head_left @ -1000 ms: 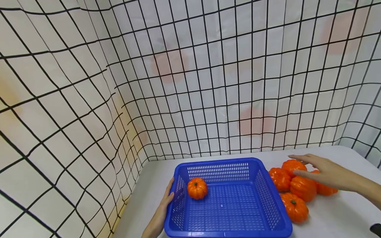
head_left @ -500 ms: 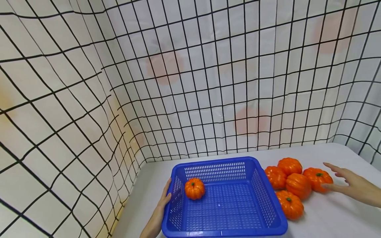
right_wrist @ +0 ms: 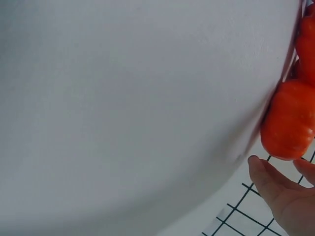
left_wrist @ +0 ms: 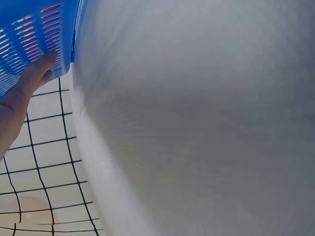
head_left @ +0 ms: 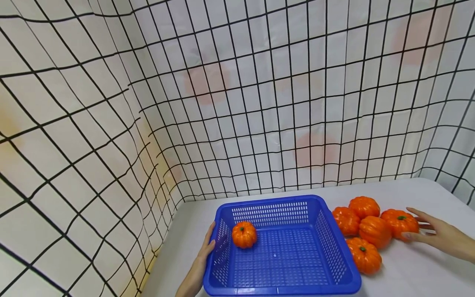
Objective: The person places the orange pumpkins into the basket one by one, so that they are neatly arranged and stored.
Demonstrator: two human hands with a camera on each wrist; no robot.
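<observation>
A blue perforated basket [head_left: 334, 251] stands on the white table with one small orange pumpkin [head_left: 244, 234] inside near its left wall. My left hand [head_left: 206, 251] rests with straight fingers against the basket's left outer wall [left_wrist: 29, 34], fingertips [left_wrist: 47, 59] touching the plastic. Several more orange pumpkins lie right of the basket. My right hand [head_left: 426, 233] is open with fingers spread, thumb tip touching the rightmost pumpkin [head_left: 398, 222]; the right wrist view shows that pumpkin [right_wrist: 288, 120] just above my thumb [right_wrist: 263, 174].
A white curtain with a black grid [head_left: 237, 103] closes off the back and left of the table [head_left: 419, 276]. Pumpkins [head_left: 363, 255] crowd the strip between the basket and my right hand. The table's far right corner lies beyond them.
My right hand has drawn back from above the pumpkin pile to the right side and now touches the rightmost pumpkin. The left hand and basket have stayed put.
</observation>
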